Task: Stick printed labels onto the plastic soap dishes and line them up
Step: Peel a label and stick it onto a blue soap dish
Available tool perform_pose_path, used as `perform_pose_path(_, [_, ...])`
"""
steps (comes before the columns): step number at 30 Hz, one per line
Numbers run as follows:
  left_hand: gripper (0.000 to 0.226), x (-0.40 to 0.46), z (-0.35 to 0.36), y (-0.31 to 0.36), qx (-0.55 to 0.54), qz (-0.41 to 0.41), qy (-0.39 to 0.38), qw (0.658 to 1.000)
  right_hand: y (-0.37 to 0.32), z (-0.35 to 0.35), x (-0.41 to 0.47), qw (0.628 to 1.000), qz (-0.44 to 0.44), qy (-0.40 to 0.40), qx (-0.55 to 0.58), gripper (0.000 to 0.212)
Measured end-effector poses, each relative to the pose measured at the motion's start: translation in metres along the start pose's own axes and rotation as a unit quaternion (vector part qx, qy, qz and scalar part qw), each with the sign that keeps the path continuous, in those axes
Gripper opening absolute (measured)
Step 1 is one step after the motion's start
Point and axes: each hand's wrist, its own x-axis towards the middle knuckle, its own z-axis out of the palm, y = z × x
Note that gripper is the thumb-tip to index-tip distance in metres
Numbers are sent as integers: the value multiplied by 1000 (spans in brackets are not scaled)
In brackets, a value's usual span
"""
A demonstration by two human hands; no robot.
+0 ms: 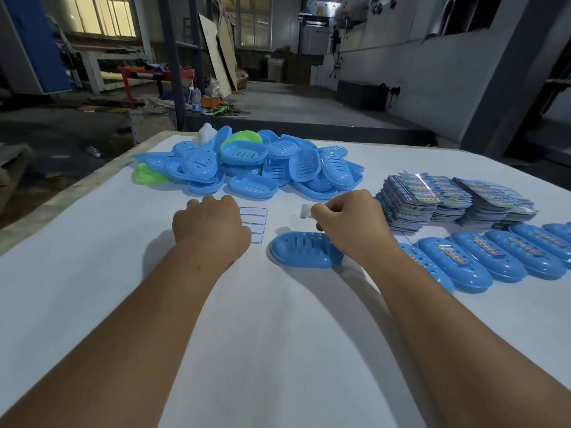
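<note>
Soap dishes (247, 162), light, stiff, slick plastic, lie heaped at the far side of the table (92, 273); nearer, the left hand (211, 228) presses curled fingers on a white sticker sheet (258, 223). Right of it, the right hand (349, 225) pinches a small, flimsy sticker (306, 211) by its edge above an unlabelled dish (304, 250), probably best steadied by its rim. Farther right sit label stacks (448, 199) and the labelled row (500, 257).

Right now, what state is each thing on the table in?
Left hand: fingers curled, resting on the sticker sheet.
Right hand: pinching a small sticker.
Blue soap dish in front: unlabelled, flat on the table.
Row of dishes at right: labelled, lined up.
Pile of dishes: unlabelled, heaped.
Printed labels: stacked.
</note>
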Motion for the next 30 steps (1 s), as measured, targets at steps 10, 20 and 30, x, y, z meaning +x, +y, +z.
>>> perform_pose_path(10, [19,-10,-2,31,-509,90,-6,856,-6,3,-7,999,-47,0,-2,42])
perform_pose_path(20, [29,-11,3,34,-519,92,-45,849,-10,2,-12,996,-83,-22,10,33])
perform_pose_path(30, [9,-8,6,31,-550,76,-10,832,-11,3,-15,990,-105,-57,72,25])
